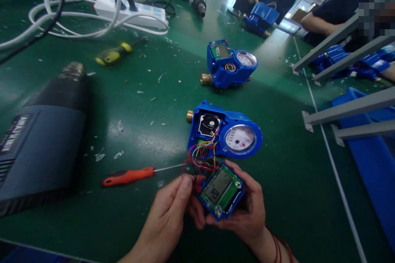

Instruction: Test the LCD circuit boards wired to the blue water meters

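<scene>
A blue water meter (226, 133) lies open on the green table (138, 123), its round dial to the right and coloured wires (202, 158) trailing from it. The wires run to a small blue module with a green board and LCD screen (220, 189). My right hand (247, 209) cradles this module from below and the right. My left hand (173, 213) pinches its left edge near the wires. A red-handled screwdriver (129, 175) lies just left of my hands.
A large dark heat gun (40, 139) rests at the left. A second open meter (230, 63) sits farther back, with a yellow-black screwdriver (114, 54), a power strip (132, 12) and white cables. Other people's hands work at the far right. Grey metal rails (348, 108) and a blue bin stand at right.
</scene>
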### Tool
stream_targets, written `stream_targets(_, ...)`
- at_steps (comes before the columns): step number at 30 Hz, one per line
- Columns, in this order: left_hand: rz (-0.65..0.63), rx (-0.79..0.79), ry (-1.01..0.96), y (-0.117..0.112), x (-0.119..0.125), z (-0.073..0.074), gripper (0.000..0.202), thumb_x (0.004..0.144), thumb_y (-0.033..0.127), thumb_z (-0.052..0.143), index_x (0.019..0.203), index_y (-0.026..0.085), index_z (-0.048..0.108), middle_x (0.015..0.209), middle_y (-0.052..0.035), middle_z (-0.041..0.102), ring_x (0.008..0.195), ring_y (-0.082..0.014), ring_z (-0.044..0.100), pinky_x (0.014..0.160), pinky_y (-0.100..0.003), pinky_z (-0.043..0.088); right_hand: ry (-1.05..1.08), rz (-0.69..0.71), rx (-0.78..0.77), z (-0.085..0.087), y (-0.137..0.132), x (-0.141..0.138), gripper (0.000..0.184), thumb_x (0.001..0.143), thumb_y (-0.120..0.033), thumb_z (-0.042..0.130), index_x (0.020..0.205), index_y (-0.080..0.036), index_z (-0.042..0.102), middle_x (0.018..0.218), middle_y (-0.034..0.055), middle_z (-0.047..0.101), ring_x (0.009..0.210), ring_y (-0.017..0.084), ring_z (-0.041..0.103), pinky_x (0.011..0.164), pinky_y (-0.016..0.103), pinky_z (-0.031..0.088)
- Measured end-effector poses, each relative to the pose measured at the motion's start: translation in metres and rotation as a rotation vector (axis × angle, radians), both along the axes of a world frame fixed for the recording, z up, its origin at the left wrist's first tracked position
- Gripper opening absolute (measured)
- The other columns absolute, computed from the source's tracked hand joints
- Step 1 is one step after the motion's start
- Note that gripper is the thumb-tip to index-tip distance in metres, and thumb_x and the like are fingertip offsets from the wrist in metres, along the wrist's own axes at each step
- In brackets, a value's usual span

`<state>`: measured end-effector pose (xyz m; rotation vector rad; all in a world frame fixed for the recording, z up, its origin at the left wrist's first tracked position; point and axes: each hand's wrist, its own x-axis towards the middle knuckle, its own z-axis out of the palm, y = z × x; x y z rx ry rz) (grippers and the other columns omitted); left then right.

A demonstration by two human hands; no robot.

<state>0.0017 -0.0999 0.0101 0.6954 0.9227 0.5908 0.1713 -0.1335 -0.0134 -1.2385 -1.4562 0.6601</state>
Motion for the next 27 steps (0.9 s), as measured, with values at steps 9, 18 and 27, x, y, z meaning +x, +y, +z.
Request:
stream_targets(9,-0.020,0.060,-0.085,-0.001,-0.002,0.001,0.028,0.084,0.029,0.054,0.110,0.020,0.045,0.101,-0.0028,0.059,0.084,-0.0120,0.057,0.074,-0.021,0.047,-0.022,0.015,-0.029,-0.003,-0.005,0.003,0.091,0.053,-0.036,0.083,0.128,-0.019,0.034,0.130,0.0130,0.045,0.118,0.030,0.046,0.099,0.046,0.040)
stream_targets(18,0.001,0.157,0.001,0.006,-0.010,-0.006,0.031,0.086,0.029,0.051,0.116,0.022,0.047,0.120,-0.0037,0.055,0.108,-0.0180,0.050,0.089,-0.023,0.043,-0.227,-0.051,-0.102,-0.013,-0.014,0.003,0.086,0.061,-0.033,0.079,0.131,-0.021,0.030,0.120,0.0130,0.047,0.104,0.028,0.056,0.090,0.046,0.048)
stream_targets(27,0.033,0.096,-0.017,0.007,-0.011,-0.010,0.032,0.084,0.029,0.054,0.115,0.023,0.048,0.121,-0.0029,0.054,0.110,-0.0177,0.050,0.089,-0.022,0.044,-0.329,-0.041,-0.045,-0.004,-0.007,0.005,0.084,0.065,-0.043,0.074,0.132,-0.019,0.030,0.113,0.0088,0.050,0.102,0.023,0.052,0.086,0.034,0.049)
